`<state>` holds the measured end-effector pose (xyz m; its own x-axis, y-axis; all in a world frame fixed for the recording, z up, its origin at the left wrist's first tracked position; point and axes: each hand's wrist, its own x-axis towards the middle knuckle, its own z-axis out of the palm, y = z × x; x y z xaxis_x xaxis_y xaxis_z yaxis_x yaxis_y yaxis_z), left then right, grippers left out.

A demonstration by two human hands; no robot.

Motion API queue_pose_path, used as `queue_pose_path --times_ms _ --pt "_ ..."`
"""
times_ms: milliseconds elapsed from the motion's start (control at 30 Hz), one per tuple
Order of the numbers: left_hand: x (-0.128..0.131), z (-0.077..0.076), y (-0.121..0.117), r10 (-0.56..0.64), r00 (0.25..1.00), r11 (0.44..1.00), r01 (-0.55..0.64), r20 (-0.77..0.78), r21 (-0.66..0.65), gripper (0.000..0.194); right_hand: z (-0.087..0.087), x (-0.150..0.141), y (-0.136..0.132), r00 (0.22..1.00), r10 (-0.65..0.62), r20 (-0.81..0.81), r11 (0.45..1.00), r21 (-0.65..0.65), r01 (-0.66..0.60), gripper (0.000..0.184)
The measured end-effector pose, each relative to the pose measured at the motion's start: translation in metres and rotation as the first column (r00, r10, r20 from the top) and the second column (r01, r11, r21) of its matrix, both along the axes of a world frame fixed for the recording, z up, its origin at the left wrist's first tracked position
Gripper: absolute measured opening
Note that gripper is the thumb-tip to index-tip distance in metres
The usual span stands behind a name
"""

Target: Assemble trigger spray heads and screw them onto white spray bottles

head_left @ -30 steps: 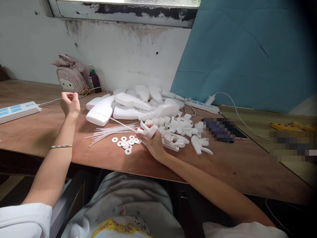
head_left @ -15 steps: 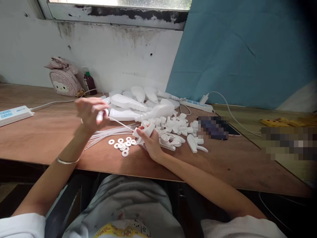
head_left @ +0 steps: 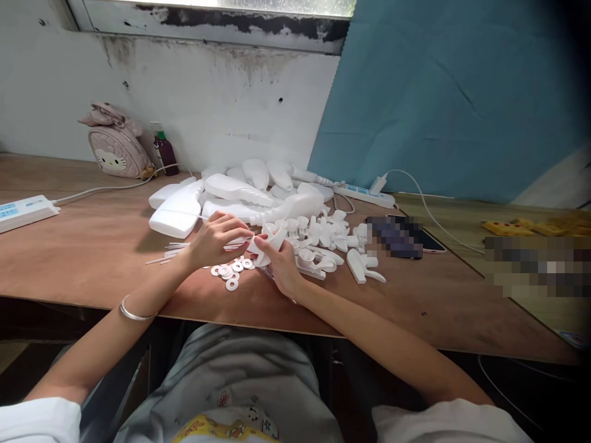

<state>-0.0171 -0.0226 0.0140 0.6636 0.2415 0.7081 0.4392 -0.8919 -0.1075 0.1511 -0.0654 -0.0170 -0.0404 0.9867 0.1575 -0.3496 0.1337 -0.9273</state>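
My right hand (head_left: 285,266) is wrapped round a white trigger sprayer head (head_left: 270,245), held just above the table. Against the left side of that sprayer, the fingers of my left hand (head_left: 219,240) are pinched round a thin white tube (head_left: 201,217). The tube's long end runs out past the hand to the left, across a white bottle (head_left: 173,215). Fingers hide the spot where tube and sprayer come together. Under my left hand lie more thin tubes (head_left: 172,253), partly covered. A small heap of white ring washers (head_left: 232,284) is just below the hands.
White bottles (head_left: 240,189) are piled at the back. Several sprayer parts (head_left: 323,234) lie to the right, with a separate trigger head (head_left: 357,266) beside them. Phones (head_left: 397,237), power strips (head_left: 25,212), a pink bag (head_left: 117,151) and a dark bottle (head_left: 165,154) stand farther out.
My left hand has come down and right from its raised place to the sprayer head, sliding along the tube. The bottle behind it is now uncovered. My right hand keeps its hold.
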Motion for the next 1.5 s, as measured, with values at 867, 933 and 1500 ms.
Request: queue_pose_path --times_ms 867,933,1500 --pt "0.004 -0.003 -0.004 -0.090 0.994 0.996 0.088 0.062 0.023 0.026 0.002 0.002 -0.001 0.995 0.084 0.048 0.996 0.019 -0.085 0.022" --pt "0.005 -0.002 -0.006 -0.104 0.992 0.995 0.103 0.075 0.011 0.025 0.002 0.001 -0.001 0.997 0.071 0.032 0.997 0.026 -0.072 0.024" --pt "0.007 0.001 -0.009 -0.147 0.979 0.986 0.156 0.138 -0.062 0.010 0.011 0.001 -0.004 0.996 0.068 0.066 0.998 0.009 -0.069 0.027"
